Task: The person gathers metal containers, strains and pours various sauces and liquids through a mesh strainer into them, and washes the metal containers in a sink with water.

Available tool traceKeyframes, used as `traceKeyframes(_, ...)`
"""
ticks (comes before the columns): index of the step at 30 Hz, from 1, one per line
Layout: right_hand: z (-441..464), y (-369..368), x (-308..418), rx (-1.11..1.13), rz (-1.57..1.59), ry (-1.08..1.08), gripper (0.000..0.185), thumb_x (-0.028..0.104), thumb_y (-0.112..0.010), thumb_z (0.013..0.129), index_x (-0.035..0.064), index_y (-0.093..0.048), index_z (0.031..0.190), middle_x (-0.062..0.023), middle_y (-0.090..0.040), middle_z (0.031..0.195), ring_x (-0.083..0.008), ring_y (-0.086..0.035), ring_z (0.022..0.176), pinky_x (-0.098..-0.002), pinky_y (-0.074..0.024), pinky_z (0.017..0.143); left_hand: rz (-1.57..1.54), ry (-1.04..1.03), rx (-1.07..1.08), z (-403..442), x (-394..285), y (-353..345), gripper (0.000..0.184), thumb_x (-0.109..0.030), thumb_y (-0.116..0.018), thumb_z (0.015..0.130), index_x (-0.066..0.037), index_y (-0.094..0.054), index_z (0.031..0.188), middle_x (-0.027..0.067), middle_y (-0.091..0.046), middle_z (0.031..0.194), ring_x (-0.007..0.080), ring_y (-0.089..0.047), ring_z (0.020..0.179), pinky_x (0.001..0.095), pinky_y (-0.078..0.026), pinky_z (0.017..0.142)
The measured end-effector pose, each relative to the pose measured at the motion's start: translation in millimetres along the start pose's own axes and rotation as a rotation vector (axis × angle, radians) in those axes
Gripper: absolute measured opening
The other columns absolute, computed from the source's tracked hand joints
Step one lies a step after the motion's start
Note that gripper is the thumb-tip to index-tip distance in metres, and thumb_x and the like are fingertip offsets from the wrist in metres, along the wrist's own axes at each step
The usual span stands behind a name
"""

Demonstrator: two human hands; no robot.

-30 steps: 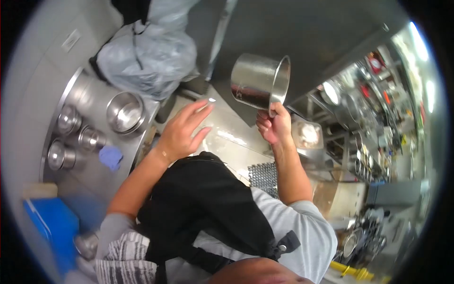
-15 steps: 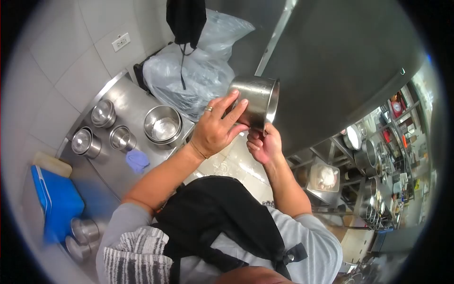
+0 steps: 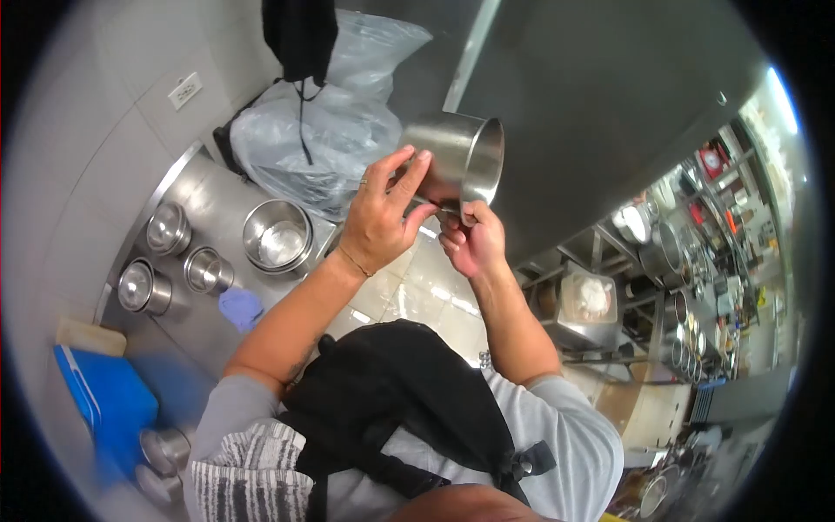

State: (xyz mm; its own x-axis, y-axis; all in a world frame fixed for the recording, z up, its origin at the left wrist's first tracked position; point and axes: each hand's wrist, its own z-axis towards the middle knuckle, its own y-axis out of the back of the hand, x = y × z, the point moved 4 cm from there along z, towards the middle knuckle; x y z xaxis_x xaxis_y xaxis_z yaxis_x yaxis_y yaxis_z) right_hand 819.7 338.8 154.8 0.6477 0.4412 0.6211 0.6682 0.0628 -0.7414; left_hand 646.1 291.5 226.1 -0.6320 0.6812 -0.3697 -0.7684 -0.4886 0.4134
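Note:
A round steel pot (image 3: 445, 157) with a flared rim is held up on its side, its mouth turned to the right. My right hand (image 3: 477, 242) is closed on the lower edge of the rim, thumb pressed against it. At the base end, my left hand (image 3: 383, 209) supports the pot with its fingertips and thumb against the metal; a ring and a thin bracelet show on it. The inside of the pot is mostly hidden from me.
On the steel table (image 3: 193, 317) at left stand several steel pots, one large pair nested (image 3: 278, 235), and a purple cloth (image 3: 240, 309). A blue cooler (image 3: 109, 391) is nearer. Plastic bags (image 3: 304, 148) lie behind; shelves with cookware (image 3: 670, 252) stand at right.
The pot and both hands have shifted slightly left and up in view, with the same grip. The surroundings have moved left as my head turned.

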Motion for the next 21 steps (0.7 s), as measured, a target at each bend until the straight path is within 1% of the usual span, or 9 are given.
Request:
traceKeyframes(2, -10, 4, 15, -0.088, -0.107, 0.19, 0.014, 0.013, -0.052, 0.088, 0.0058, -0.05, 0.076, -0.0087, -0.053, 0.065, -0.0182, -0.046, 0.046, -0.034, -0.0357, 0.043, -0.025, 0.037, 0.026, -9, 0, -16, 0.076, -0.011, -0.083, 0.075, -0.005, -0.052, 0.144, 0.0209, -0.047, 0.14, 0.038, -0.053, 0.122, 0.0435, -0.048, 0.101)
traceKeyframes(3, -18, 4, 33, -0.169, -0.205, 0.321, 0.012, 0.009, -0.05, 0.09, -0.0004, -0.054, 0.096, -0.0096, -0.057, 0.073, -0.0201, -0.049, 0.044, -0.036, -0.043, 0.042, -0.032, 0.069, 0.046, -10, 0, -24, 0.074, -0.011, -0.082, 0.077, -0.005, -0.052, 0.143, 0.0219, -0.046, 0.143, 0.0385, -0.053, 0.124, 0.0434, -0.048, 0.101)
traceKeyframes(4, -26, 6, 54, -0.205, -0.19, 0.375, 0.012, 0.009, -0.05, 0.09, -0.0004, -0.054, 0.096, -0.0096, -0.057, 0.073, -0.0201, -0.049, 0.044, -0.036, -0.043, 0.042, -0.08, 0.027, 0.066, -13, -4, -28, 0.074, -0.011, -0.082, 0.077, -0.005, -0.052, 0.143, 0.0219, -0.046, 0.143, 0.0385, -0.053, 0.124, 0.0434, -0.048, 0.101)
traceKeyframes(6, -61, 4, 126, -0.341, -0.594, 0.939, 0.033, 0.007, -0.046, 0.093, -0.0048, -0.049, 0.123, -0.0101, -0.06, 0.084, -0.0196, -0.053, 0.046, -0.0351, -0.0494, 0.044, -0.097, 0.039, 0.18, -27, -6, -33, 0.069, -0.01, -0.079, 0.08, -0.004, -0.052, 0.143, 0.0231, -0.042, 0.148, 0.0392, -0.051, 0.129, 0.0434, -0.048, 0.103)
traceKeyframes(9, -146, -24, 227, -0.645, -0.891, 1.511, 0.051, 0.008, -0.043, 0.095, -0.0033, -0.037, 0.145, -0.0132, -0.064, 0.1, -0.0169, -0.058, 0.05, -0.0323, -0.0515, 0.047, -0.116, 0.086, 0.279, -60, 1, -34, 0.066, -0.007, -0.074, 0.083, -0.004, -0.05, 0.144, 0.0233, -0.04, 0.151, 0.0385, -0.051, 0.129, 0.0414, -0.049, 0.101)
traceKeyframes(14, -291, -115, 305, -0.863, -0.963, 2.06, 0.057, 0.009, -0.047, 0.089, -0.0032, -0.039, 0.144, -0.0171, -0.068, 0.102, -0.0156, -0.062, 0.056, -0.0292, -0.0529, 0.056, -0.251, 0.376, 0.341, -111, 27, -35, 0.068, -0.007, -0.07, 0.083, -0.003, -0.047, 0.147, 0.0205, -0.033, 0.156, 0.0325, -0.057, 0.117, 0.0362, -0.052, 0.089)
traceKeyframes(16, -326, -138, 326, -0.981, -1.171, 2.341, 0.054, 0.01, -0.048, 0.088, -0.003, -0.044, 0.14, -0.014, -0.069, 0.092, -0.0145, -0.061, 0.052, -0.0285, -0.0509, 0.047, -0.277, 0.402, 0.322, -117, 32, -39, 0.069, -0.007, -0.069, 0.082, -0.003, -0.047, 0.147, 0.02, -0.034, 0.156, 0.0306, -0.058, 0.11, 0.0355, -0.052, 0.083)
traceKeyframes(18, -342, -176, 317, -0.782, -0.982, 2.483, 0.031, 0.005, -0.048, 0.088, -0.0041, -0.054, 0.117, -0.0125, -0.066, 0.077, -0.0166, -0.056, 0.044, -0.0284, -0.047, 0.04, -0.292, 0.409, 0.32, -114, 31, -40, 0.069, -0.006, -0.069, 0.082, -0.003, -0.047, 0.146, 0.0202, -0.033, 0.156, 0.0303, -0.058, 0.11, 0.0357, -0.052, 0.082)
traceKeyframes(21, -356, -199, 309, -0.68, -0.917, 2.581, 0.028, 0.007, -0.049, 0.088, -0.0045, -0.058, 0.111, -0.0138, -0.068, 0.076, -0.0168, -0.056, 0.043, -0.0284, -0.0456, 0.039, -0.27, 0.396, 0.312, -106, 30, -43, 0.068, -0.005, -0.069, 0.081, -0.002, -0.048, 0.145, 0.0204, -0.034, 0.156, 0.0302, -0.057, 0.11, 0.0361, -0.051, 0.082)
